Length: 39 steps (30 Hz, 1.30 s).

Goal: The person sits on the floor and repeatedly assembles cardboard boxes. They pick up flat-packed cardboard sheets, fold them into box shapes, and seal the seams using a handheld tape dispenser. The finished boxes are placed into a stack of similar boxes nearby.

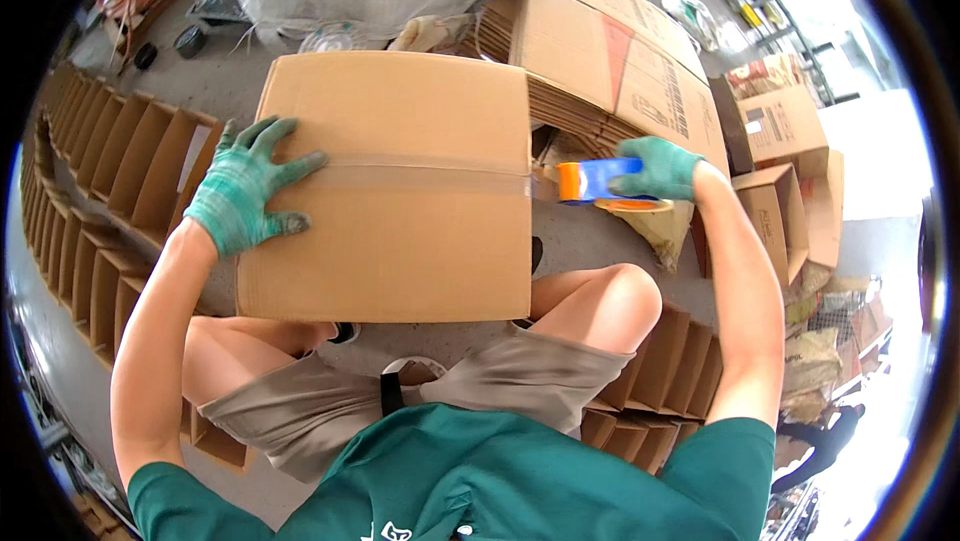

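Clear tape [430, 173] crosses the brown cardboard box [400, 251], uncut at its right edge; green-gloved left hand [245, 184] spread, right hand [658, 169] gripping blue-orange tape holder [598, 182].

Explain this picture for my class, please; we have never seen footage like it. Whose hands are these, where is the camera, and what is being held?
There is no robot here: a person is working with two gloved hands. The single picture comes from a wide fisheye camera worn on the head and looking down, so straight edges bend near the rim, and picture left is the person's left.

The left hand is spread on a closed cardboard box with a strip of tape across it. The right hand holds a blue and orange tape dispenser beside the box's right edge. Around them on the grey floor are a stack of flattened cartons and rows of open cardboard boxes.
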Motion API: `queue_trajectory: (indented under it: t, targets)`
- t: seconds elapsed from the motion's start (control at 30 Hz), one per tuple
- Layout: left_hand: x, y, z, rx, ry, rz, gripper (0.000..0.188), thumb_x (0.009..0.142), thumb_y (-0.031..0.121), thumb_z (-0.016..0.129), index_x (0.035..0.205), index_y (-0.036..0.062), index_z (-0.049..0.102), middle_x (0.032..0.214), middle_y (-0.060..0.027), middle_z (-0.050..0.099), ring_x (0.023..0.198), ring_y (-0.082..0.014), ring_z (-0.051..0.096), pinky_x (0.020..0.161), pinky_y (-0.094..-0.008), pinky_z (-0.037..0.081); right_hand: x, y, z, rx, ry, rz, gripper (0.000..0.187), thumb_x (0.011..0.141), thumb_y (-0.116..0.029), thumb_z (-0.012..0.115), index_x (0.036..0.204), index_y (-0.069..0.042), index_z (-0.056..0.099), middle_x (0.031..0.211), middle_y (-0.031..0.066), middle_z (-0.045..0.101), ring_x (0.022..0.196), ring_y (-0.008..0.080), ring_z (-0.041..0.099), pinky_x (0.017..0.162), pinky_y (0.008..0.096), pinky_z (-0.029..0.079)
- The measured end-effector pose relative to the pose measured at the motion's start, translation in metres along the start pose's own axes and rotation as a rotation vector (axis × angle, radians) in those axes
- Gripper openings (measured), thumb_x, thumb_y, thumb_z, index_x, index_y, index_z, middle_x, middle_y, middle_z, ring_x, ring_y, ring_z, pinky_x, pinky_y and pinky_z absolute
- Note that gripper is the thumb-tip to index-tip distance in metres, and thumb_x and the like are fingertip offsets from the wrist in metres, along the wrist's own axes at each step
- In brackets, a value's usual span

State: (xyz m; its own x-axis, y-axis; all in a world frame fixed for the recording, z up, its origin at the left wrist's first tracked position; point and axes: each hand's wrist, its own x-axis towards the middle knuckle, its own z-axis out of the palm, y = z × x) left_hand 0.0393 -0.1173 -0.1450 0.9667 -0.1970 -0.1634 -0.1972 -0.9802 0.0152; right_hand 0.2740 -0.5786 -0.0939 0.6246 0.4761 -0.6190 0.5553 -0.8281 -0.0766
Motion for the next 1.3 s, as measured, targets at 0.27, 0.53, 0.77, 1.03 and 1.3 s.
queue_trajectory:
  t: [0.27,0.53,0.77,1.03,1.3]
  targets:
    - [0.071,0.078,0.014,0.034,0.084,0.282,0.079,0.088,0.052,0.064,0.156,0.0222,0.039,0.168,-0.011,0.021,0.155,-0.0378,0.017,0.122,-0.066,0.008,0.027,-0.041,0.034,0.182,0.087,-0.238,0.063,0.081,-0.035,0.079,0.135,-0.008,0.06,0.116,0.0173,0.072,0.109,0.0322,0.068,0.097,0.0411,0.052]
    - [0.182,0.176,-0.006,-0.043,-0.024,0.626,0.045,0.091,0.05,0.059,0.121,0.0178,0.068,0.135,-0.0073,0.056,0.138,-0.0331,0.042,0.118,-0.071,0.016,0.021,-0.078,0.074,-0.233,0.077,-0.17,0.033,0.086,-0.038,0.066,0.111,-0.015,0.067,0.099,0.0167,0.074,0.09,0.0381,0.071,0.078,0.0494,0.055]
    - [0.202,0.202,-0.019,0.122,-0.279,0.53,0.055,0.095,0.058,0.046,0.1,0.0149,0.081,0.11,-0.0077,0.071,0.126,-0.0306,0.055,0.117,-0.0746,0.009,0.043,0.003,0.056,-0.046,0.543,0.041,0.035,0.093,-0.035,0.063,0.126,-0.022,0.06,0.101,0.0159,0.072,0.092,0.039,0.069,0.078,0.0498,0.055]
    - [0.199,0.188,0.012,-0.29,0.138,0.577,0.041,0.093,0.034,0.061,0.131,0.0179,0.065,0.14,-0.0074,0.058,0.142,-0.0348,0.042,0.119,-0.0702,0.013,0.175,0.111,0.031,-0.037,0.894,0.403,0.045,0.099,-0.031,0.053,0.144,-0.029,0.051,0.133,0.0164,0.062,0.122,0.0335,0.061,0.108,0.0583,0.039]
    - [0.07,0.046,0.046,-0.077,0.274,-0.254,0.068,0.089,0.02,0.068,0.152,0.015,0.045,0.165,-0.0139,0.028,0.152,-0.0402,0.024,0.124,-0.0554,0.015,0.073,-0.04,0.033,0.369,0.706,0.003,0.026,0.093,-0.026,0.055,0.088,-0.004,0.068,0.104,0.0265,0.069,0.096,0.0413,0.068,0.082,0.0498,0.054]
